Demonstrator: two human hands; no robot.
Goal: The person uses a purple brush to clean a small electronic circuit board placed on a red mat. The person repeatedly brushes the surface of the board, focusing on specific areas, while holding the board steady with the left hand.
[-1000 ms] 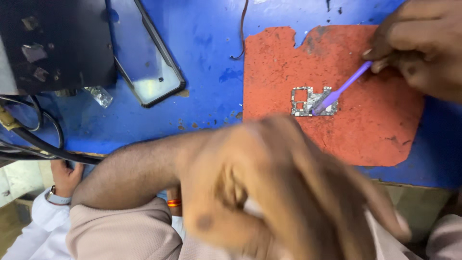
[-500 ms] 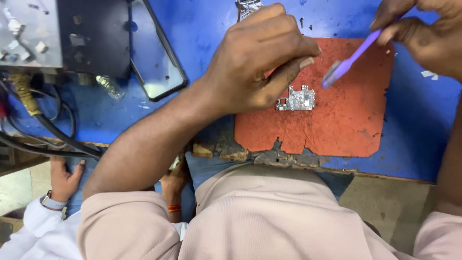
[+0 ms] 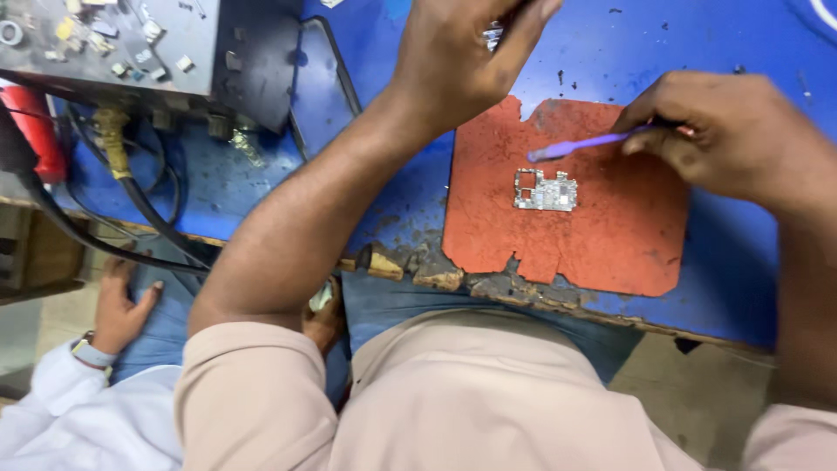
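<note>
Nearest to you, below the worn front edge of the blue surface (image 3: 741,288), your lap in a pale shirt filled the bottom of the view, and at the lower left another person's hand (image 3: 118,305), with a watch at the wrist and a white sleeve, rested beside your leg. On the surface just beyond the edge lay the red-orange mat (image 3: 602,253), ragged along its near side, and on it, a little left of its middle, lay the small silver circuit board (image 3: 546,191), flat and untouched. Your right hand (image 3: 741,139) hovered over the mat's right part, its fingers (image 3: 649,131) closed on the purple brush (image 3: 580,144); the brush pointed left, its tip just above the board and apart from it. The board therefore lay left of and slightly nearer than those fingers. Farther off, your left hand (image 3: 462,61) reached past the mat's far left corner, its fingers curled together around a small metal piece (image 3: 493,37), though most of that piece was hidden, so you could not tell what it was. The board lay well apart from that hand, nearer to you and to its right. At the far left stood a grey box (image 3: 113,39) strewn with small parts, with black cables (image 3: 96,235) beneath it and a red object (image 3: 35,131) beside it.
</note>
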